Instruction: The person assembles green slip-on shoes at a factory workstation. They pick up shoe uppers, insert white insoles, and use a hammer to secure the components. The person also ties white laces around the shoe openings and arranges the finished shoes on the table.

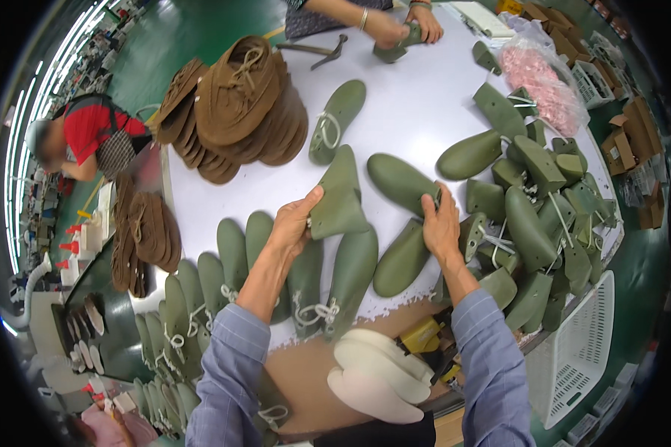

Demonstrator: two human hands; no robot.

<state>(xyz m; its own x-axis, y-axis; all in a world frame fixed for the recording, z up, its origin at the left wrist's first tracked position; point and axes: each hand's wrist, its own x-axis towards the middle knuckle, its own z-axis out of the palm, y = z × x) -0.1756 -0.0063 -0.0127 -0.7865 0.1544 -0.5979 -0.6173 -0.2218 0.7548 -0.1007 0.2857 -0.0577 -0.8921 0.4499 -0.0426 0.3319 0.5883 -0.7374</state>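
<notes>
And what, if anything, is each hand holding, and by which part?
The left hand grips a green, foot-shaped, plastic-looking shoe last by its lower left edge. The right hand touches the right end of another green last; whether it grips is unclear.

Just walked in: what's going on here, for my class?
A person's left hand holds a green shoe form over a white table, while the right hand grasps the end of a second form. Across the table, a co-worker's hands handle another form. To the right lies a heap of forms; to the left, a row of forms, with stacked brown uppers beyond.
</notes>
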